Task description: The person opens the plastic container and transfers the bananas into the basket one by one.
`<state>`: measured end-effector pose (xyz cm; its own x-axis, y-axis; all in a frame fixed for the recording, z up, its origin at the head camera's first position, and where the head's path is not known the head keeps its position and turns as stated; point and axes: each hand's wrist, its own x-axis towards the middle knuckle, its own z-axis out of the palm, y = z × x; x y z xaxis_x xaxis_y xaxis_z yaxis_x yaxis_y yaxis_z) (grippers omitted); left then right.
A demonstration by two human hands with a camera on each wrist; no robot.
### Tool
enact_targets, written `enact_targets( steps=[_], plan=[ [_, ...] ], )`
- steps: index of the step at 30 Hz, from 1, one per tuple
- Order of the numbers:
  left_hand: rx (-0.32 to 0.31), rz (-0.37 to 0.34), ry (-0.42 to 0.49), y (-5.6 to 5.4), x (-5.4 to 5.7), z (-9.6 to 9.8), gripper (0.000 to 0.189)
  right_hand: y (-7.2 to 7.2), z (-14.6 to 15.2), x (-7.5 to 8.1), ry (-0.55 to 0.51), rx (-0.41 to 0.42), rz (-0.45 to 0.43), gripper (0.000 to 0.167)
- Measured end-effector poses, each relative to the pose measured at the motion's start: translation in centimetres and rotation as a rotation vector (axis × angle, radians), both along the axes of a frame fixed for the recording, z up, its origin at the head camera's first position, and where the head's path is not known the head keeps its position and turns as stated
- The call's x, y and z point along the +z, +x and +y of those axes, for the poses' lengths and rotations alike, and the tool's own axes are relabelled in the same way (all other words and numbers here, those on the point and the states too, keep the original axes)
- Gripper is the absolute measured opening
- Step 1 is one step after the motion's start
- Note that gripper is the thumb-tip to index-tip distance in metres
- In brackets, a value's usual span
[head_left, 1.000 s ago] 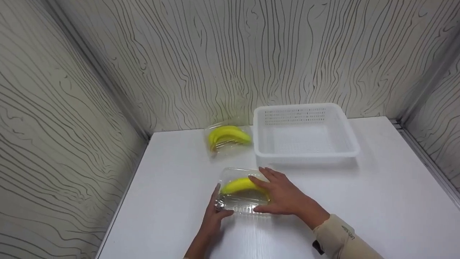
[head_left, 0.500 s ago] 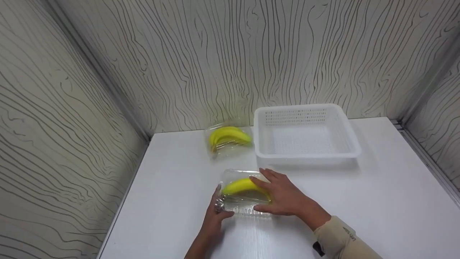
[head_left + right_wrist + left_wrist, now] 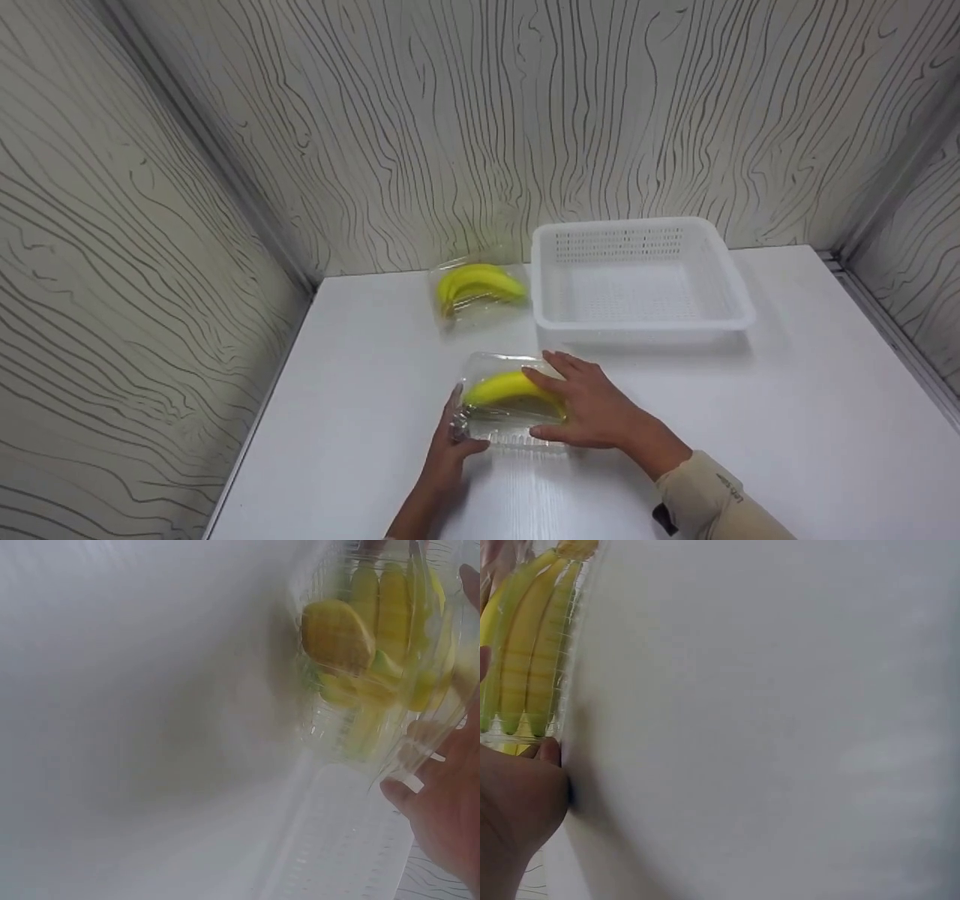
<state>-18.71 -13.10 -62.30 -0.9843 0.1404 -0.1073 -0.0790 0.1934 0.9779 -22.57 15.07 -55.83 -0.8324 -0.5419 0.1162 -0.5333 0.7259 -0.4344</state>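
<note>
White table point(image 3: 360, 450): left hand point(image 3: 444, 457), right hand point(image 3: 596, 409) grip clear box point(image 3: 506, 424); bananas point(image 3: 499, 388) in, closure unclear; second box point(image 3: 487, 306) outside basket point(image 3: 641, 326).

Soft shadows; dim, hazy wrist views.

right end of the clear container point(image 3: 517, 421) covered by the right grip point(image 3: 592, 405) in the head view, left grip point(image 3: 521, 799) cut off by the left wrist view's left edge, lettering point(image 3: 733, 489) on the beige sleeve point(image 3: 701, 491) too small to read
</note>
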Motion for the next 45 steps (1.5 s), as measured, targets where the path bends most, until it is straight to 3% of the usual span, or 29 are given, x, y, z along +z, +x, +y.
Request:
enact_targets(
  steps=[12,21,36,45],
  plan=[
    [-0.010,0.009,0.027,-0.10,-0.42,0.05,0.106,-0.09,0.18,0.11,-0.010,-0.010,-0.030,0.086],
    [0.020,-0.038,0.019,-0.09,0.03,0.11,0.106,-0.24,0.16,0.17,-0.014,-0.001,-0.021,0.083],
    [-0.037,0.005,0.054,0.03,0.36,-0.13,0.105,-0.46,0.30,-0.09,-0.072,-0.010,-0.080,0.081],
    [-0.034,0.001,0.055,0.04,0.29,-0.28,0.104,-0.51,0.20,-0.09,-0.061,-0.009,-0.083,0.081]
  ],
)
